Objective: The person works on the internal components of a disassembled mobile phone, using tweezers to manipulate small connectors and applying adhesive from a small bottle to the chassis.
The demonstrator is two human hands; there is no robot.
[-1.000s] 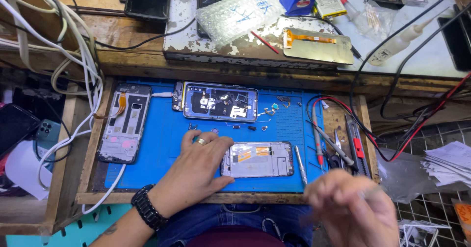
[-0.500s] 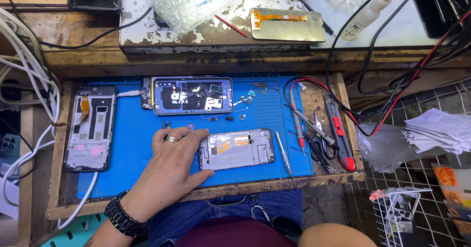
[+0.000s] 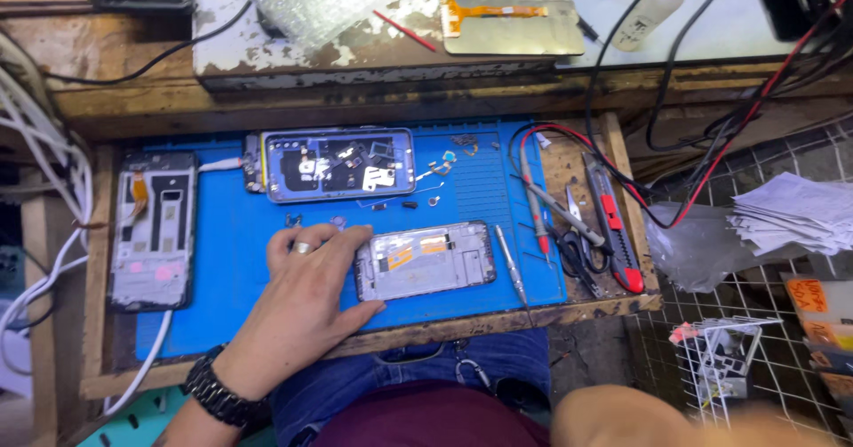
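Here the left hand (image 3: 306, 278) lies open and flat on the blue mat (image 3: 231, 269), its fingertips touching the left end of the opened phone frame (image 3: 425, 260) near the bench's front edge. The right hand (image 3: 640, 420) is blurred at the bottom; I cannot tell its state.

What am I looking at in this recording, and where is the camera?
The camera sits on a person's head and looks down at a repair bench. There is no machine, only two bare hands. The left hand, with a ring and a black watch, lies flat on a blue mat, its fingers touching the end of an opened phone frame. It presses rather than grips. The right hand is a blur at the bottom edge, off the bench; whether it holds anything cannot be told. On the mat lie a second opened phone with small parts on it, loose screws and a screwdriver. A third frame lies at the left. Scissors, a red knife and cables lie at the right.
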